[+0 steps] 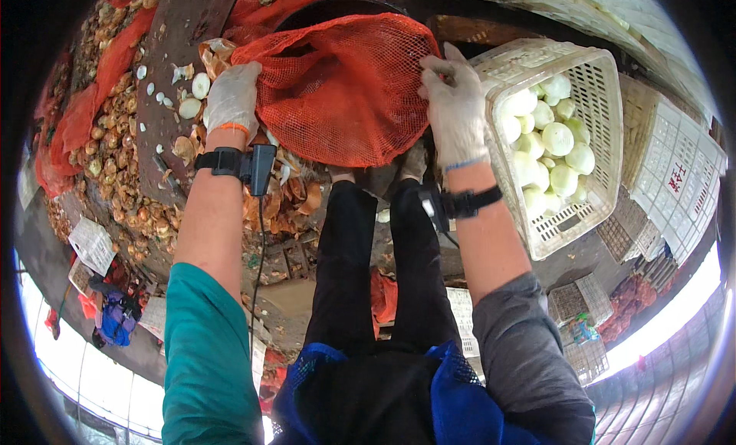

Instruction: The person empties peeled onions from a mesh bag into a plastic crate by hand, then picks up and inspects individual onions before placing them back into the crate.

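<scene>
A red mesh bag (349, 92) is spread between my two white-gloved hands, above my shoes. My left hand (233, 98) is closed on its left edge. At the upper right edge, my right hand (454, 106) pinches the mesh between thumb and fingers. Behind the bag shows the dark rim of a round tub (345, 3), mostly covered by the mesh. Next to my right hand stands a white plastic crate (600, 127) of peeled onions (557, 139). Two peeled onions (201, 85) lie beside my left hand on a dark board (165, 50).
Unpeeled onions (126, 157) are heaped at the left beside more red netting (103, 108). Onion skins (299, 196) litter the ground by my feet. Stacked white crates (678, 177) stand at the far right. Another person (115, 315) is at the lower left.
</scene>
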Available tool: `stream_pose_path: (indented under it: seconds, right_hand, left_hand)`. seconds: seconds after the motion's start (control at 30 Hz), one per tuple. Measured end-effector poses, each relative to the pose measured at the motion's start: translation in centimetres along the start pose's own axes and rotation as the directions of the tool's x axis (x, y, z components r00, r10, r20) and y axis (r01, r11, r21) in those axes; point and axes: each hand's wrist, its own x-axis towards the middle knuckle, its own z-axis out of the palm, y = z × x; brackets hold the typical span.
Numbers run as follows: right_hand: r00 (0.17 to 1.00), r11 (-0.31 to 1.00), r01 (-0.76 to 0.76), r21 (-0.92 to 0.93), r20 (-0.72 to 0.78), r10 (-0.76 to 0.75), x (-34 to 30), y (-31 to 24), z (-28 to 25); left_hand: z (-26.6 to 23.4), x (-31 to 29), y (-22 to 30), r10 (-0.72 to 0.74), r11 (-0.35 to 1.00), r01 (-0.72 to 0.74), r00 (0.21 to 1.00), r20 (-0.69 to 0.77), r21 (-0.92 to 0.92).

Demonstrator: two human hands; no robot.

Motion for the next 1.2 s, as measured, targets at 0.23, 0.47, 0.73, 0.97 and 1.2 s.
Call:
stream_pose_path:
  seconds: [0.23,0.47,0.73,0.97,1.2]
  right_hand:
    - [0.883,0.993,0.071,-0.092,0.470,-0.020,9.0,3.9,-0.3]
    - [0.824,0.837,0.432,-0.337,0.525,-0.214,9.1,-0.7,-1.2]
    - [0.765,0.438,0.618,-0.653,0.627,-0.143,9.5,-1.0,-0.8]
    - [0.823,0.131,0.522,-0.843,0.538,0.182,13.5,-1.8,3.8]
    - [0.754,0.316,0.496,-0.809,0.582,0.305,16.0,1.7,5.5]
  left_hand:
    - [2.1,2.0,-0.9,-0.016,0.791,-0.194,0.942,-0.337,-0.581]
    - [-2.0,4.6,2.4,0.337,0.941,-0.318,0.905,-0.258,0.113]
    - [-2.7,8.1,4.7,-0.102,0.696,0.021,0.992,-0.070,-0.717]
    - [-2.3,8.2,4.0,-0.090,0.370,0.166,0.986,0.143,-0.914]
    - [-1.4,11.2,2.1,-0.001,0.515,0.187,0.976,0.217,-0.836]
